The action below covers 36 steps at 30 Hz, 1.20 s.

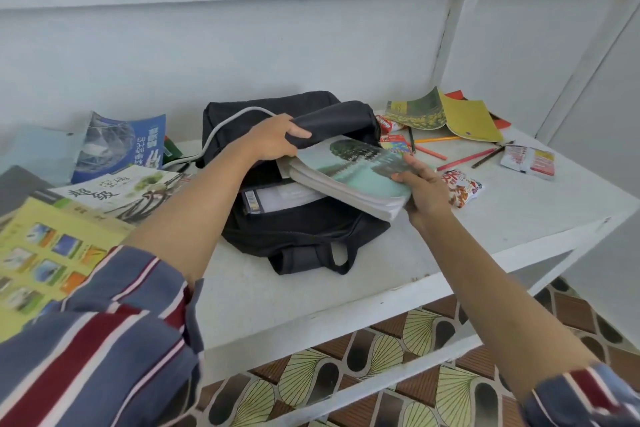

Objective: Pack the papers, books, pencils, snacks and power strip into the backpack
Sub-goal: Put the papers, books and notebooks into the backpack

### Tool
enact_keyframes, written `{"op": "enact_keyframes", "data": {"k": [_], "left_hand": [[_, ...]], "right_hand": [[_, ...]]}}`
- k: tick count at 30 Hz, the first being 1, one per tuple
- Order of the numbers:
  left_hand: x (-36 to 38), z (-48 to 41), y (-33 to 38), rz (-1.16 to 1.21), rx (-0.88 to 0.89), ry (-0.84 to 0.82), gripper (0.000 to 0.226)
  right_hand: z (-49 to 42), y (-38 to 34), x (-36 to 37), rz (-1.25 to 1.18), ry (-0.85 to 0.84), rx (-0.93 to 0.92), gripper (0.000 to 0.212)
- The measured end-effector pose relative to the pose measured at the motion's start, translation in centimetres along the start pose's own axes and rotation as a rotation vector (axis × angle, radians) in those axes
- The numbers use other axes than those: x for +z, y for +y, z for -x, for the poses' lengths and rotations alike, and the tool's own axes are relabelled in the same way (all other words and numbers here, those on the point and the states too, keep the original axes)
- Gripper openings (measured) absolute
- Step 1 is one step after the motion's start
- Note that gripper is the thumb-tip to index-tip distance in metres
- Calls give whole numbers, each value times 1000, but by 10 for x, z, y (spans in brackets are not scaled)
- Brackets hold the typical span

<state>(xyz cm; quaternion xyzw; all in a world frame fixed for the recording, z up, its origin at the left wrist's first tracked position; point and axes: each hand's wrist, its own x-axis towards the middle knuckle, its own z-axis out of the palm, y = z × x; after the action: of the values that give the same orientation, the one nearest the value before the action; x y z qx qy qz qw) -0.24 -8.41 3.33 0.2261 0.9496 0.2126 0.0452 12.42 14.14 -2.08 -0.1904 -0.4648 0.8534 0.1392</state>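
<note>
Left hand (273, 140) grips the backpack's (294, 236) flap (332, 121), lifted clear of the mouth. Right hand (426, 191) clasps the books (353, 173) by their outer corner; they lie half inside the backpack, atop a packed book (277, 199). Recommended: hold the flap high, level the books, slide them flat inward. Pencils (464, 159) and snack (462, 187) lie right of the backpack.

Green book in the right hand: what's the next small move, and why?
Probably slide the green book deeper into the backpack. The left hand holds the flap lifted, so the mouth is open. The right hand grips the book's near corner, and only its far end is inside, lying over a packed book. Most of it sticks out.
</note>
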Motion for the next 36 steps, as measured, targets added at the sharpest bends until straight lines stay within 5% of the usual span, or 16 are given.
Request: {"op": "enact_keyframes", "data": {"k": [10,25,34,36], "left_hand": [[-4,0,-1,-14,45,1,46],[-16,-5,-1,-11,70,42,42],[-17,-5,-6,42,70,1,42],[-19,-5,-6,54,74,-12,42]], "right_hand": [[-3,47,71,348,163,-89,45],[-12,61,82,-52,165,4,62],[-27,26,77,879,-329,275,91],[-26,12,67,1134,-371,185,85]]}}
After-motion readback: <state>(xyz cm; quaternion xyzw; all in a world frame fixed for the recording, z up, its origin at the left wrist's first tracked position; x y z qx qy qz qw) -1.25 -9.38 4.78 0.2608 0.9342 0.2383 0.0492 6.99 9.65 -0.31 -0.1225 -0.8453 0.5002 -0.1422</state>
